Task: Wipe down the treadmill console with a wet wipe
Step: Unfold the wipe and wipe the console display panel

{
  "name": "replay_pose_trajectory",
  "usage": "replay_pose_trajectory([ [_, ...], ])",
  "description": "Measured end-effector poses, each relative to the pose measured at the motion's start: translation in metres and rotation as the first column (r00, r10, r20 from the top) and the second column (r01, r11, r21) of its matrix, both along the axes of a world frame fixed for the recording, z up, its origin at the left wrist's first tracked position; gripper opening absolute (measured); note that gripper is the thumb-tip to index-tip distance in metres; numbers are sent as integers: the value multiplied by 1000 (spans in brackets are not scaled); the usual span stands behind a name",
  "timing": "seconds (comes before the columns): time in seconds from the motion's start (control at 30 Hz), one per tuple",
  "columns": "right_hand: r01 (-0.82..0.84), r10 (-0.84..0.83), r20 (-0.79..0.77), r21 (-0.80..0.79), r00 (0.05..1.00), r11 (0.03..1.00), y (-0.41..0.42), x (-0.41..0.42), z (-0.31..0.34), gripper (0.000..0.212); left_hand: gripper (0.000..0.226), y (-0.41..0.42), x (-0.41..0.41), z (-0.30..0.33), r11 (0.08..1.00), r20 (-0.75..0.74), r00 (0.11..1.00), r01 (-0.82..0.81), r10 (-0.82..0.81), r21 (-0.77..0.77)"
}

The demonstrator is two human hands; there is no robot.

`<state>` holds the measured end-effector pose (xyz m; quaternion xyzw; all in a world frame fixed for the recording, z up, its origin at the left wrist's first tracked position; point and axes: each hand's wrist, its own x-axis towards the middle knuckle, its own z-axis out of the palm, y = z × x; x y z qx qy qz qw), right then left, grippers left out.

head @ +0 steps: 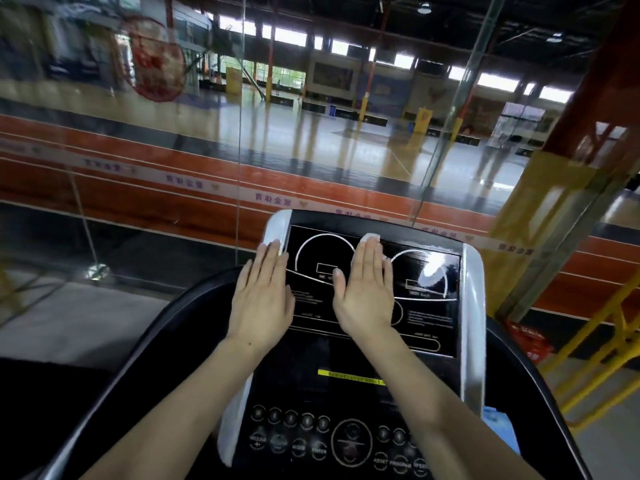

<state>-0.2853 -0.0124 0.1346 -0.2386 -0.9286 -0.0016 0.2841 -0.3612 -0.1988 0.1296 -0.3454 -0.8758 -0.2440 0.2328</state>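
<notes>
Both hands flat on the glossy black treadmill console panel point(374, 282) with white outlined gauges. Right hand point(365, 289), fingers straight and together, presses the white wet wipe point(371, 236), whose edge peeks out at 12 o'clock of the fingertips, near the panel's top centre. Left hand point(263, 289) lies open, fingers straight, over the panel's left edge, tips touching the silver side trim point(277, 230). At 6 o'clock, round buttons read "ENTER" point(319, 451), "RESET" point(380, 460), "PROGRAM" point(399, 464). A yellow label strip point(349, 375) sits between them and the panel, print too blurred to read. Blue packet point(498, 427) at 4 o'clock, contents hidden.
</notes>
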Motion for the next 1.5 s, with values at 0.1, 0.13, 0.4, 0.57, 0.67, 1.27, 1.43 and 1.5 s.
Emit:
replay_pose_trajectory([
  [0.1,-110,109,44,32,993,993,-40,-33,4,75,74,-21,-15,-12,996,62,998,-1,7,-93],
  [0.13,-150,146,72,47,987,988,-53,-43,5,74,77,-26,-18,-13,992,58,998,0,7,-130],
  [0.4,-302,265,217,159,940,940,-58,-49,4,71,82,-40,-18,-4,966,69,996,-32,51,-258],
  [0.57,-312,266,234,189,935,931,-32,-18,-6,71,75,-30,-12,-4,971,63,995,-62,79,-229],
  [0.67,-221,192,185,153,964,963,4,15,-7,73,65,-16,-2,-8,978,28,997,-61,68,-199],
  [1.27,164,-162,38,-78,986,983,79,112,-40,79,64,67,47,-9,975,-47,994,84,-95,-208],
  [1.43,142,-141,24,-79,990,987,55,90,-37,77,63,30,22,-17,985,-43,999,12,-20,-171],
  [1.5,95,-93,38,-65,995,993,38,76,-34,75,62,16,14,-19,987,-49,999,-13,5,-161],
])
